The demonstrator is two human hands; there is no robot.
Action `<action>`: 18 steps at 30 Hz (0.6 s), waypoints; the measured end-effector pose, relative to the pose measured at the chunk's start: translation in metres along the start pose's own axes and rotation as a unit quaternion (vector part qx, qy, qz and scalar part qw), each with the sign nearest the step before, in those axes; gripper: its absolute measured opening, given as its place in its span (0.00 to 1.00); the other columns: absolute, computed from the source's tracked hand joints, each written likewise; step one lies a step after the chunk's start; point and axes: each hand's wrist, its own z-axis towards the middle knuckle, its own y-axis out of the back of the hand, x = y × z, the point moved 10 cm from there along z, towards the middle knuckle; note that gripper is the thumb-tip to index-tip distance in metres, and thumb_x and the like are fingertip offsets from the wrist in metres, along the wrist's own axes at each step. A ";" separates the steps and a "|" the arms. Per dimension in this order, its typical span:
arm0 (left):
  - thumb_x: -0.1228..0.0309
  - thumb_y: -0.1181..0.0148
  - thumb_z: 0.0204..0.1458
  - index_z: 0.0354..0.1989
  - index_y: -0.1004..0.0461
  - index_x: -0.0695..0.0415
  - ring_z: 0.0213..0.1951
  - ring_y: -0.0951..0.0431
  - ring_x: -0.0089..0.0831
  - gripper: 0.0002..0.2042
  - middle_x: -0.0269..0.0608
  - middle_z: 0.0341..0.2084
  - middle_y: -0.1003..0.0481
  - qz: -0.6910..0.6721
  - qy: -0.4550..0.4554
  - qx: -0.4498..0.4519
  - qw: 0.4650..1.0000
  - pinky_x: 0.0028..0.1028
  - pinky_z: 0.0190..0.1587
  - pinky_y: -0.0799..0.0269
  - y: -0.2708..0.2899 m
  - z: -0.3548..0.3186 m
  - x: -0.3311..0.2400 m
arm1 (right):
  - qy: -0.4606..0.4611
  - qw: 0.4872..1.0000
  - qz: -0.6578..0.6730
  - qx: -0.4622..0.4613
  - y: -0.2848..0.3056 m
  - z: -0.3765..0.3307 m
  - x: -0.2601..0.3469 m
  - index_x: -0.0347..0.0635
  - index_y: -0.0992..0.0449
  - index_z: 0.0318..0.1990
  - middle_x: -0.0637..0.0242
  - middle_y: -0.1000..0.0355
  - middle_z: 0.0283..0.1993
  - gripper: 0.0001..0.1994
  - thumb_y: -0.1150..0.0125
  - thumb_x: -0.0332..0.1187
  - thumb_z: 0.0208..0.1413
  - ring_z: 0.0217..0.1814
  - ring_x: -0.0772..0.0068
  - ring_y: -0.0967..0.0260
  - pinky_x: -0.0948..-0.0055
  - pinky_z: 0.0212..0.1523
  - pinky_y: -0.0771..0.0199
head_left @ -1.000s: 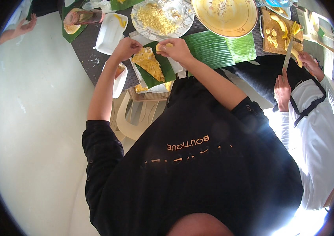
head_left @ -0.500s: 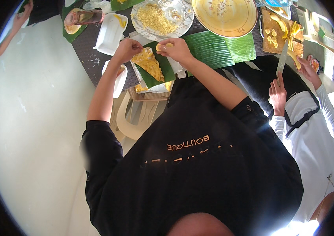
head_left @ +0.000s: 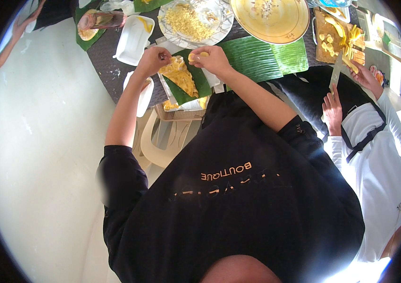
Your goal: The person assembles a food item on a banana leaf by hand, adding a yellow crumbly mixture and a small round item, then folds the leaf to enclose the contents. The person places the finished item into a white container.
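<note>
At twelve o'clock on the counter (head_left: 115,70), we work over a banana leaf piece (head_left: 195,82) spread with a yellow filling (head_left: 179,75). Our left hand (head_left: 151,60) is curled at the leaf's ten o'clock edge, pinching something too small to tell. Our right hand (head_left: 212,59) is half closed round a small pale yellow lump (head_left: 198,56) at the leaf's one o'clock corner. Compared with a second ago, both hands sit in much the same places, so the filling is probably still being added. Further off lie a plate of grated yellow food (head_left: 195,21), a large yellow dish (head_left: 271,19) and a broad leaf (head_left: 261,56). At three o'clock another person's hand (head_left: 333,108) rests near a knife (head_left: 336,73).
</note>
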 end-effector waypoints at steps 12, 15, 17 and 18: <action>0.71 0.37 0.46 0.36 0.20 0.57 0.29 0.22 0.31 0.09 0.43 0.28 0.21 0.042 -0.002 0.022 0.999 0.28 0.35 0.27 -0.005 0.000 0.006 | 0.008 0.999 -0.040 0.022 -0.005 0.007 -0.014 0.32 0.21 0.38 0.59 0.22 0.31 0.07 0.42 0.25 0.53 0.32 0.74 0.22 0.79 0.32 0.21; 0.71 0.38 0.48 0.37 0.20 0.57 0.29 0.22 0.34 0.09 0.44 0.29 0.21 0.057 -0.017 0.014 0.998 0.30 0.36 0.27 -0.005 0.000 0.006 | 0.006 0.999 -0.030 0.018 -0.004 0.008 -0.016 0.32 0.20 0.37 0.59 0.22 0.30 0.07 0.41 0.25 0.52 0.31 0.75 0.22 0.80 0.33 0.22; 0.71 0.39 0.48 0.38 0.20 0.56 0.30 0.21 0.35 0.09 0.44 0.29 0.21 0.055 -0.022 0.014 0.998 0.30 0.36 0.27 -0.007 -0.002 0.005 | 0.013 0.999 -0.039 0.014 -0.004 0.009 -0.016 0.33 0.20 0.36 0.60 0.22 0.29 0.07 0.40 0.25 0.51 0.29 0.76 0.22 0.80 0.32 0.22; 0.70 0.39 0.49 0.38 0.20 0.57 0.30 0.22 0.34 0.09 0.44 0.29 0.21 0.051 -0.018 0.009 0.998 0.30 0.36 0.27 -0.005 -0.003 0.005 | 0.017 0.999 -0.044 0.012 -0.003 0.009 -0.016 0.34 0.20 0.36 0.60 0.22 0.29 0.07 0.39 0.26 0.50 0.29 0.77 0.23 0.80 0.32 0.23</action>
